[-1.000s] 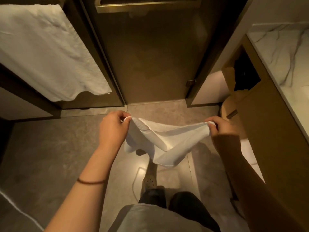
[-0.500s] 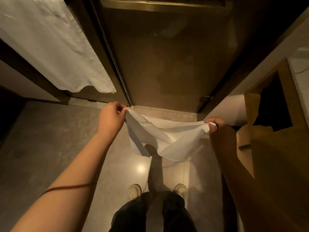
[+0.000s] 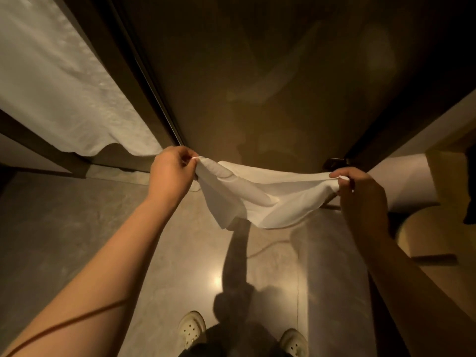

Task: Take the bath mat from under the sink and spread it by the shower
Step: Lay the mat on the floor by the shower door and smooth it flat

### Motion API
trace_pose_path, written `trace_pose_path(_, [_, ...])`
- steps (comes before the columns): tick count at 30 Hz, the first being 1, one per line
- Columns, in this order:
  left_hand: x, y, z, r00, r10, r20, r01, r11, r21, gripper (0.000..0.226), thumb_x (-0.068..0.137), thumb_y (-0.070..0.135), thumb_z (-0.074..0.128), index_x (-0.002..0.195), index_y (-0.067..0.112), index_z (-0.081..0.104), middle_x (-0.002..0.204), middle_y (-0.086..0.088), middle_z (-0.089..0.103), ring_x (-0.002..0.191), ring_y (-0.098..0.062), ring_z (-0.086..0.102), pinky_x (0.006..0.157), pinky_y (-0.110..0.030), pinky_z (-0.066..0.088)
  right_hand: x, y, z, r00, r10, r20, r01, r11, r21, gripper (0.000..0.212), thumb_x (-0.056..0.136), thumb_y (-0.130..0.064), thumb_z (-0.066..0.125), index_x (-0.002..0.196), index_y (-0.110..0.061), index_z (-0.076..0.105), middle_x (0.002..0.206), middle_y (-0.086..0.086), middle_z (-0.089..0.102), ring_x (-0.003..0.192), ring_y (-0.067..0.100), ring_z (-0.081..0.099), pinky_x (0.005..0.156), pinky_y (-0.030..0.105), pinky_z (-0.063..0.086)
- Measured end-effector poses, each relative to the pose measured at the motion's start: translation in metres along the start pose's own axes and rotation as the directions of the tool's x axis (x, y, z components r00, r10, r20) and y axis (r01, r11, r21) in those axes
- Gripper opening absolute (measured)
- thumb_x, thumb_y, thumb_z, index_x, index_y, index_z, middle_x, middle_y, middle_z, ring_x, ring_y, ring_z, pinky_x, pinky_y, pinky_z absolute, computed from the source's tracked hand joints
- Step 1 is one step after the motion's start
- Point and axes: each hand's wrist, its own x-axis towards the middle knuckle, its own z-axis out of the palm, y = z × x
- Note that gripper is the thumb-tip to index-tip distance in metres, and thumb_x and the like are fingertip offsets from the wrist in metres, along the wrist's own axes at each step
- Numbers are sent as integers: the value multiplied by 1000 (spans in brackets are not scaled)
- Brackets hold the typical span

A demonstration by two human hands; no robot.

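Observation:
The white bath mat [image 3: 260, 195] hangs in the air, stretched between both hands and sagging in folds in its middle. My left hand [image 3: 171, 171] pinches its left corner. My right hand [image 3: 360, 191] pinches its right corner. The mat is held just in front of the dark glass shower door [image 3: 257, 86], above the grey tiled floor [image 3: 64, 228]. Its lower edge hangs free, apart from the floor.
A white towel [image 3: 59, 81] hangs on the panel left of the door. The wooden vanity [image 3: 438, 253] stands close at the right. A door hinge [image 3: 334, 163] sits at the door's lower right. My two white shoes [image 3: 192, 328] stand on the floor below.
Both hands have carried the mat forward to the shower door and pulled its corners further apart. The view has tilted down, so the shoes now show.

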Motion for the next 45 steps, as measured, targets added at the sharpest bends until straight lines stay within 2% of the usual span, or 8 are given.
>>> trace_pose_path(10, [-26, -186, 231, 987, 92, 135, -99, 994, 48, 6, 86, 23, 62, 84, 20, 67, 86, -2, 62, 69, -14, 59, 63, -33, 49, -24, 189, 231, 985, -170, -21, 170, 985, -39, 20, 93, -4, 51, 91, -14, 67, 91, 4, 65, 80, 10, 52, 72, 23, 43])
trace_pose_path(13, [-37, -237, 298, 976, 107, 191, -125, 989, 81, 5, 86, 25, 62, 83, 26, 66, 86, 3, 61, 70, -9, 59, 62, -32, 49, -31, 245, 291, 979, -191, 69, 196, 978, -74, 21, 92, -9, 51, 89, -26, 64, 87, -11, 58, 76, 3, 49, 67, 14, 37])
trace_pose_path(18, [-52, -300, 371, 929, 180, 322, -224, 969, 103, 6, 85, 22, 63, 84, 24, 68, 86, 4, 61, 68, -8, 57, 64, -31, 50, -37, 311, 362, 952, -205, 226, 248, 951, -182, 27, 87, -7, 54, 86, -34, 61, 88, -10, 57, 79, 8, 52, 65, 25, 38])
trace_pose_path(28, [-84, -348, 428, 862, 317, 396, -369, 927, 60, 9, 84, 20, 64, 90, 19, 72, 87, 2, 63, 73, -12, 55, 63, -27, 40, -88, 341, 419, 864, -273, 423, 400, 882, -248, 19, 88, -17, 45, 85, -26, 62, 85, -3, 61, 73, 13, 52, 64, 33, 49])
trace_pose_path(34, [-116, -372, 433, 689, 469, 553, -660, 721, 210, 17, 86, 33, 55, 97, 24, 66, 96, 2, 60, 83, -21, 59, 56, -30, 43, -136, 360, 422, 825, -220, 521, 430, 842, -326, 15, 87, -13, 58, 87, -27, 63, 82, -10, 60, 69, 7, 54, 60, 30, 51])
trace_pose_path(41, [-146, -383, 440, 569, 462, 680, -711, 693, 124, 24, 90, 45, 48, 97, 27, 63, 94, 5, 57, 87, -17, 57, 59, -31, 45, -171, 395, 424, 714, -158, 683, 496, 802, -333, 15, 92, -27, 49, 100, -28, 61, 97, -8, 59, 83, 9, 54, 64, 22, 47])
trace_pose_path(43, [-147, -378, 439, 575, 482, 661, -705, 702, 101, 33, 87, 55, 45, 91, 28, 65, 90, 8, 58, 82, -13, 57, 57, -30, 46, -169, 392, 426, 697, -158, 699, 513, 791, -333, 16, 91, -37, 51, 100, -30, 62, 96, -10, 59, 82, 7, 56, 65, 20, 46])
trace_pose_path(45, [-141, -370, 439, 652, 487, 581, -644, 760, 86, 42, 86, 60, 40, 88, 28, 67, 85, 9, 60, 76, -11, 57, 56, -29, 47, -160, 382, 429, 755, -197, 625, 477, 820, -317, 18, 87, -42, 53, 94, -28, 64, 88, -9, 60, 77, 9, 57, 60, 23, 46])
